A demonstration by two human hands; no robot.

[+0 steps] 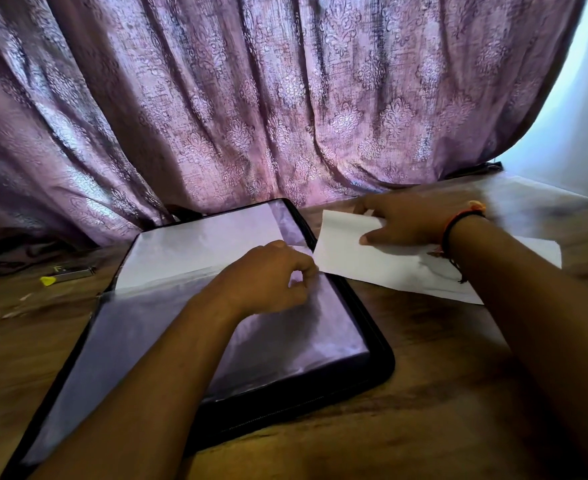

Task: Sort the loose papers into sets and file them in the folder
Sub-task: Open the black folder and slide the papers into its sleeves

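Observation:
A black-edged folder [379,362] lies open on the wooden table, its clear plastic sleeve [168,320] facing up with a white sheet [195,251] inside the far half. My left hand [271,275] rests on the sleeve's right edge, fingers curled and pinching the plastic there. To the right lies a white paper [389,265], its left end at the folder's edge. My right hand [413,220] grips that paper, thumb on top and fingers curled over its far edge. A band sits on that wrist.
A purple patterned curtain [251,109] hangs right behind the table. A yellow-tipped marker [67,273] lies at the left. More white paper [527,199] spreads at the far right near the wall. Bare wooden tabletop [424,393] shows at the front right.

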